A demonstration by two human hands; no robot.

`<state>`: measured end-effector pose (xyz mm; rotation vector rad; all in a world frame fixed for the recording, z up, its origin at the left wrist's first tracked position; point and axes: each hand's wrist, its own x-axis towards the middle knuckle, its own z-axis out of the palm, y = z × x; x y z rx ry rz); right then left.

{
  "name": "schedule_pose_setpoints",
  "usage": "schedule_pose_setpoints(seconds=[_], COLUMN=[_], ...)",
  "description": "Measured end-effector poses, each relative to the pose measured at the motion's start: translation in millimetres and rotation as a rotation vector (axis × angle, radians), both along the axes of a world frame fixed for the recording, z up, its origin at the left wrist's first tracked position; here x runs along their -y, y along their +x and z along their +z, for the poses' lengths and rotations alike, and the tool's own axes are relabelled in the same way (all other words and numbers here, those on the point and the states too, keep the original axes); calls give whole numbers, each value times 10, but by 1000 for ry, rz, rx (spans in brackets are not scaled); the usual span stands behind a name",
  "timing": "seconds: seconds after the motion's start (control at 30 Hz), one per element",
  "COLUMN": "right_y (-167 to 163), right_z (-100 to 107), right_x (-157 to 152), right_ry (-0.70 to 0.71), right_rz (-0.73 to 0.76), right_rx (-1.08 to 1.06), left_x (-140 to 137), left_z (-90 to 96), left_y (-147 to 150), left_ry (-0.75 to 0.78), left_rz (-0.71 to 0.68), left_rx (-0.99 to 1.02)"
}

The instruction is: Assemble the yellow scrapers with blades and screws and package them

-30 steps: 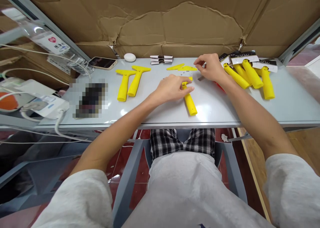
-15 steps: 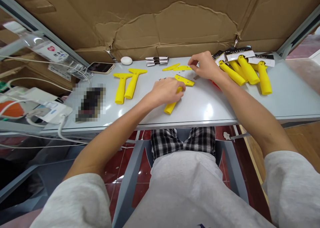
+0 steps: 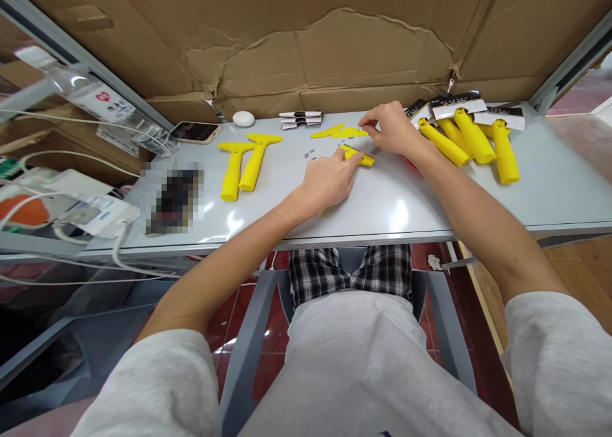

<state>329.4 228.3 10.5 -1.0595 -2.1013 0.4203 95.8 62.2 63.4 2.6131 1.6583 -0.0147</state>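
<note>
A yellow scraper (image 3: 362, 157) lies tilted on the table, its head showing past the fingers and its handle mostly hidden. My left hand (image 3: 331, 177) is closed over it, fingertips pressing on the head. Farther back, my right hand (image 3: 391, 128) has bent fingers and thumb round the right end of a flat yellow cover piece (image 3: 348, 133); the fingertips are partly hidden. Beside that piece lies another narrow yellow cover piece (image 3: 327, 131). Small dark screws (image 3: 310, 154) are scattered left of the scraper head. Something red (image 3: 411, 162) shows partly under my right forearm.
Two yellow scrapers (image 3: 253, 162) lie at the left. Several carded yellow scrapers (image 3: 473, 137) are heaped at the right. Folded card sleeves (image 3: 301, 119), a white egg-shaped object (image 3: 243, 118) and a phone (image 3: 196, 132) line the back, before a cardboard wall (image 3: 335, 54). White cables (image 3: 119, 245) hang left.
My left hand has slid from the scraper's handle up toward its head, covering most of the handle. My right hand stays almost in place at the cover piece.
</note>
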Motion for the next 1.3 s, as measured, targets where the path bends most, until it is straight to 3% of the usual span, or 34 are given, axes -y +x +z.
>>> schedule_pose_setpoints(seconds=[0.23,0.4,0.47,0.63,0.77,1.03,1.3], right_y=[14,-11,-46,-118,-135,-194,-194], right_z=[-30,22,69,159,184,224,181], right_x=[-23,30,71,154,218,360,312], right_ry=[11,3,-18,-79,-152,-330,-360], right_rz=[-32,-10,-13,-12,16,108,171], right_rx=[-20,-117,-157,-250,-304,-383,-404], left_x=[-120,-394,-486,-576,-599,-513,-518], left_z=[-51,-107,-132,-239,-316,-433,-479], left_y=[-153,-393,-460,-518,-567,-490,-419], left_ry=[44,-22,-142,-652,-832,-1003,-942], left_rz=[-42,-107,-77,91,124,81,113], left_rx=[83,496,722,1209,1450,1586,1657])
